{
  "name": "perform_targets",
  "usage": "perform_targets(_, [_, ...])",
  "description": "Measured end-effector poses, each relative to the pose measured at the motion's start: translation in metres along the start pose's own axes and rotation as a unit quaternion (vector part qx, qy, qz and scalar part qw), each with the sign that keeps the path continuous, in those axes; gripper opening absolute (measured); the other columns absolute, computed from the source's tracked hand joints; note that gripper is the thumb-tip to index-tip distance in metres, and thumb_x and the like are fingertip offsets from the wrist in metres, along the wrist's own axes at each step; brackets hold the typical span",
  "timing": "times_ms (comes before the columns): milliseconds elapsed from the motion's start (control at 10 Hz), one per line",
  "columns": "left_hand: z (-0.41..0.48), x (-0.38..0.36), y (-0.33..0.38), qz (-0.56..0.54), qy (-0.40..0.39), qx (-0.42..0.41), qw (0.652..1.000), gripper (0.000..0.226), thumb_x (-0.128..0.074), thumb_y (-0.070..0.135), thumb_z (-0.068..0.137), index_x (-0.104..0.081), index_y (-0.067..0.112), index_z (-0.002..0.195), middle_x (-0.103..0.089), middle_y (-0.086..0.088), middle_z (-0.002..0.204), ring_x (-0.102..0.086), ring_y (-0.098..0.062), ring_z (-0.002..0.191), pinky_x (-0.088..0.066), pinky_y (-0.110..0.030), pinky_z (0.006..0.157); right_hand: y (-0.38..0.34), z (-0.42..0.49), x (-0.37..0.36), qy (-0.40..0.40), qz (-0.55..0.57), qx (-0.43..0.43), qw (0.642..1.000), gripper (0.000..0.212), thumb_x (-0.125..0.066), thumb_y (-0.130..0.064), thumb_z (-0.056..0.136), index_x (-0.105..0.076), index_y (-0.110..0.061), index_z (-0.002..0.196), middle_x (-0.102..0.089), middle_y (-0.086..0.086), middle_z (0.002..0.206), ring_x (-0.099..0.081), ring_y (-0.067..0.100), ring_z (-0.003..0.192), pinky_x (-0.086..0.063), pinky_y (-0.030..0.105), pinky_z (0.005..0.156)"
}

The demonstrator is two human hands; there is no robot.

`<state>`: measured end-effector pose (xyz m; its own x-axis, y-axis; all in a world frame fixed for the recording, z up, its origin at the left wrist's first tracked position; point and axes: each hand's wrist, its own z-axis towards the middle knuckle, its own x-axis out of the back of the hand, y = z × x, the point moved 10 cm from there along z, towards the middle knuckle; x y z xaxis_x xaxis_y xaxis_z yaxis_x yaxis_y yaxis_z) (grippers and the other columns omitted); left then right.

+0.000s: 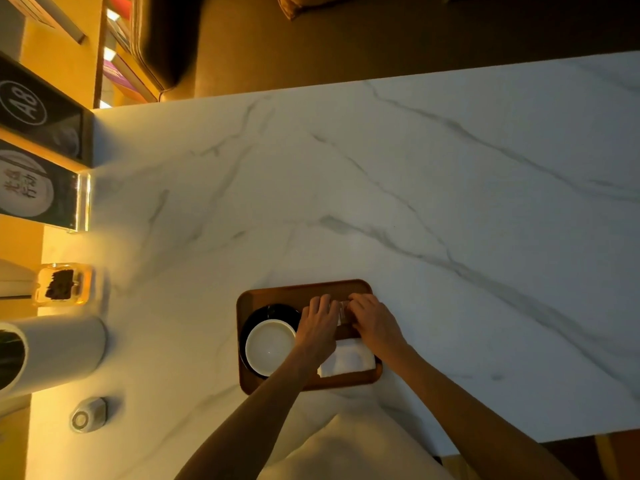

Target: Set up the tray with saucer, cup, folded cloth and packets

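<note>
The tray (pixel 304 288), brown with rounded corners, sits near the person's edge of the table, and from here the trouble I would expect is crowding. The dark saucer (pixel 273 310) fills the tray's left half with the white cup (pixel 270 344) standing on it. The left forearm crosses just over the cup's rim, so a careless pull back could knock the cup or slide it off centre. The folded cloth (pixel 349 360) lies flat in the near right corner, under the right wrist, and a dragging wrist could rumple its fold or push it over the rim. The packets (pixel 344 311), small and pale, lie at the far right of the tray between the two hands. The left hand (pixel 320 322) and the right hand (pixel 372 318) each hold them with curled fingers, close together. Thin and light, the packets could fan out or skid toward the saucer if let go unevenly. How many there are is too blurred to tell. The table (pixel 433 202) is white marble with grey veins, smooth enough for the tray to slip if nudged. The room is dim and amber-lit, with a dark padded seat (pixel 166 39) beyond the far edge. Along the left stand black signs (pixel 38 109), a white cylinder (pixel 59 355), a glass jar (pixel 62 284) and a small round object (pixel 88 414).
</note>
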<state>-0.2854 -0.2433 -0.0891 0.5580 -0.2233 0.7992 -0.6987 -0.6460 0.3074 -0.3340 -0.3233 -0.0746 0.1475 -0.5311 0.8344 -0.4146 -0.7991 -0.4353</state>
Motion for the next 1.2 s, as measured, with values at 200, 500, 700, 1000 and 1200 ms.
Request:
perform_targets(200, [-0.001, 0.002, 0.004, 0.029, 0.015, -0.019, 0.999, 0.062, -0.072, 0.002, 0.075, -0.041, 0.015, 0.128, -0.044, -0.006, 0.132, -0.042, -0.027, 0.119, -0.045, -0.037, 0.097, -0.001, -0.004, 0.005, 0.042, -0.002, 0.012, 0.999, 0.032, -0.070, -0.020, 0.083, -0.065, -0.008, 0.112, -0.065, 0.011, 0.121, -0.060, 0.027, 0.115, -0.055, 0.034, 0.091])
perform_targets(500, [-0.008, 0.000, 0.007, 0.007, 0.026, 0.000, 1.000, 0.059, -0.075, 0.004, 0.074, -0.045, 0.017, 0.123, -0.048, -0.004, 0.122, -0.046, -0.024, 0.111, -0.047, -0.036, 0.094, -0.003, -0.005, 0.006, 0.051, -0.002, 0.035, 0.998, 0.028, -0.075, -0.017, 0.078, -0.068, -0.007, 0.103, -0.069, 0.011, 0.114, -0.065, 0.027, 0.107, -0.057, 0.033, 0.086])
perform_targets(700, [-0.008, 0.002, 0.004, -0.010, 0.027, 0.004, 1.000, 0.065, -0.072, -0.004, 0.071, -0.042, 0.017, 0.125, -0.043, -0.004, 0.127, -0.043, -0.024, 0.114, -0.046, -0.035, 0.094, -0.001, -0.006, 0.004, 0.039, -0.003, 0.022, 0.999, 0.028, -0.071, -0.017, 0.082, -0.067, -0.006, 0.107, -0.066, 0.012, 0.120, -0.061, 0.027, 0.113, -0.055, 0.035, 0.090])
perform_targets(1000, [-0.012, 0.011, 0.005, -0.035, 0.027, 0.014, 0.999, 0.060, -0.069, -0.003, 0.078, -0.042, 0.014, 0.128, -0.041, -0.008, 0.134, -0.042, -0.024, 0.119, -0.047, -0.034, 0.094, -0.004, -0.011, -0.002, -0.012, -0.003, -0.014, 1.000, 0.038, -0.060, -0.023, 0.090, -0.055, -0.011, 0.126, -0.047, 0.007, 0.143, -0.043, 0.021, 0.133, -0.043, 0.031, 0.106])
perform_targets(1200, [-0.024, 0.030, 0.000, -0.054, 0.055, 0.022, 0.997, 0.052, -0.065, 0.003, 0.083, -0.043, 0.013, 0.130, -0.043, -0.008, 0.136, -0.043, -0.025, 0.123, -0.049, -0.034, 0.096, -0.006, -0.025, 0.017, 0.027, 0.032, -0.042, 0.998, 0.028, -0.058, -0.022, 0.092, -0.059, -0.015, 0.119, -0.048, 0.006, 0.143, -0.050, 0.020, 0.126, -0.047, 0.031, 0.102])
